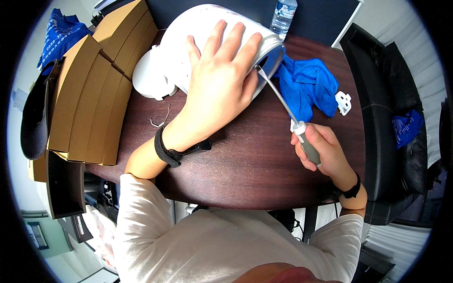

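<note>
A white rounded appliance housing (188, 28) lies on its side on the dark wooden table, its ringed opening turned to the right. My left hand (222, 75) is spread flat over the housing's top, fingers stretched out and holding nothing. In my right hand (323, 146) is a screwdriver (282, 98), gripped by its grey and white handle. Its shaft points up and left, with the tip at the rim of the ringed opening. What the tip touches inside is too small to tell. A white round part (150, 75) sits against the housing's left side.
Stacked brown cardboard boxes (89, 99) line the table's left side. A blue cloth (309, 87) lies right of the housing, with a small white plastic piece (344, 103) beyond it. A water bottle (283, 19) stands at the back. A thin wire (163, 118) lies near my left wrist.
</note>
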The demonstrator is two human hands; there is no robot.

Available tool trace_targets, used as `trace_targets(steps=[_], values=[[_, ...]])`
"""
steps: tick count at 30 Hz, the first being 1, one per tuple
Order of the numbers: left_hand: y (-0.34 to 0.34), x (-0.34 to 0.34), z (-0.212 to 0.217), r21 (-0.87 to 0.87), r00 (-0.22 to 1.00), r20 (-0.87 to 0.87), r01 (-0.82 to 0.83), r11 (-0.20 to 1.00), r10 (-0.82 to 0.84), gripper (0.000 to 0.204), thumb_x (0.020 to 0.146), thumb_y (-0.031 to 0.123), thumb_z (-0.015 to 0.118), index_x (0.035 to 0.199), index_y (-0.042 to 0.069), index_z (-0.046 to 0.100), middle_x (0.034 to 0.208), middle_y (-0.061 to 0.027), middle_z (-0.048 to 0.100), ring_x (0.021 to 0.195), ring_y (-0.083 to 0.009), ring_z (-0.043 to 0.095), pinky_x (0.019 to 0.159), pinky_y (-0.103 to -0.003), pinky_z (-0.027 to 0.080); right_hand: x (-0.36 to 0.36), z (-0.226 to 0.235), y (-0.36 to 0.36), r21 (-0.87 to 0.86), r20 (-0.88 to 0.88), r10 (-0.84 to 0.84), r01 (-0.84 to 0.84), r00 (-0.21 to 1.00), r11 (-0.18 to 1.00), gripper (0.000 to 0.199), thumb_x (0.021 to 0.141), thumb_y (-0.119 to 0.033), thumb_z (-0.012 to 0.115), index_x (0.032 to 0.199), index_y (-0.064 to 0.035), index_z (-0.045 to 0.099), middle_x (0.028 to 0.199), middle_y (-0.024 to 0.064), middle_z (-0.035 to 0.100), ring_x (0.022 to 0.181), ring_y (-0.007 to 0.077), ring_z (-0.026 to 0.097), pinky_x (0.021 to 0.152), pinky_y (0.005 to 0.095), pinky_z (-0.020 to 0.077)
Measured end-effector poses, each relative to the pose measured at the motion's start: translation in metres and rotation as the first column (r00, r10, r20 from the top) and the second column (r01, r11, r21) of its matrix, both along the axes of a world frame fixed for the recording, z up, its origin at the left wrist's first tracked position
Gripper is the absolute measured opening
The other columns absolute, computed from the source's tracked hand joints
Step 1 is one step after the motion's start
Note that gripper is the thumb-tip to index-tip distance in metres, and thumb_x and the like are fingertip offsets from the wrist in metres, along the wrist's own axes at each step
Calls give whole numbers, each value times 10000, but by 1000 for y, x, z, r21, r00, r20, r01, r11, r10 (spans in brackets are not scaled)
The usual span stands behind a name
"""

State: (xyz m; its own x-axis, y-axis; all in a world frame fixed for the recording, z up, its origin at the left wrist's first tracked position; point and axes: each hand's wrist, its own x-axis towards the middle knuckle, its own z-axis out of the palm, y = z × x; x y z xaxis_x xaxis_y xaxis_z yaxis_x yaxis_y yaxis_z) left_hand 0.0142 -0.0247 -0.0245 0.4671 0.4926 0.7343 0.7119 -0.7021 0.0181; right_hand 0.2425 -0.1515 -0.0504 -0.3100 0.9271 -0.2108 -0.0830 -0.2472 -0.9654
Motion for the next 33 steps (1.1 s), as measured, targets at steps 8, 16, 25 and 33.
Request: trace_targets(steps=[8,16,25,33], values=[[-2,2,-1,6,1000,-3,-22,1000,22,577,776,120,697,1332,103,542,1369,-201,492,1343,-427,406,980,-782,272,-5,9,-7,-191,-238,5,-52,971,980,469,1069,-435,368,992,-13,557,659,55,544,397,89,419,372,229,324],[-6,3,0,-3,998,-5,-66,998,66,603,779,115,679,1365,119,536,1409,-190,493,1352,-419,413,1000,-747,288,-5,27,-3,12,212,7,-10,977,1000,417,1053,-406,446,949,-19,563,670,43,561,419,101,459,406,249,358],[1,-3,4,-32,1000,-24,-8,999,8,610,788,121,666,1383,163,540,1432,-159,500,1365,-397,415,1027,-718,287,18,27,28,811,553,-814,-336,176,479,270,819,-275,766,971,-72,675,810,83,609,666,262,629,559,362,476],[3,-3,3,-18,999,0,54,998,-54,541,784,117,663,1317,104,569,1377,-183,502,1353,-419,401,994,-786,261,25,12,23,540,542,-348,0,765,842,242,971,-260,621,975,-20,651,692,33,558,567,81,505,508,253,388]])
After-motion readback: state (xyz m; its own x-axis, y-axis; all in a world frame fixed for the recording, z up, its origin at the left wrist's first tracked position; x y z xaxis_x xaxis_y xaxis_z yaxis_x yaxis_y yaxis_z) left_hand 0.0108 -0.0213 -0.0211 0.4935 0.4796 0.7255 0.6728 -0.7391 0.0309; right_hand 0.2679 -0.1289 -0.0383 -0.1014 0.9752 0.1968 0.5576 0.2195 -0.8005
